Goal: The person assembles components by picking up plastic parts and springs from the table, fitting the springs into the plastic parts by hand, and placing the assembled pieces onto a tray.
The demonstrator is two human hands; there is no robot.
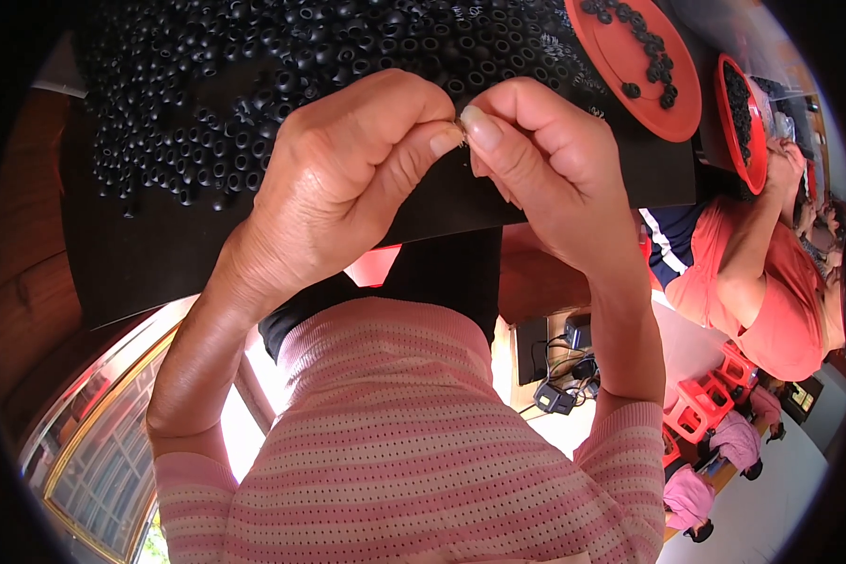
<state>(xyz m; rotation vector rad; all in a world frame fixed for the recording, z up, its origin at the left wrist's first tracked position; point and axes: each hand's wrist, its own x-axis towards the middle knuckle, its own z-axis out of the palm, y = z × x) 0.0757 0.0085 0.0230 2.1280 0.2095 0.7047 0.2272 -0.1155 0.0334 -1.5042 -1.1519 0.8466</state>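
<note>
My left hand and my right hand meet above the near edge of the dark table. Thumb and forefinger are pinched together on each, the tips almost touching. Whatever sits between them is tiny and mostly hidden, so I cannot make out its kind. Just beyond my hands lies a wide spread of small black ring-like pieces, hollow at the top, covering the far part of the table.
A red plate with several black pieces lies at the far right. Beside it stands a red basin of dark pieces, near a co-worker in a coral shirt. Red stools and tangled cables with adapters are lower right.
</note>
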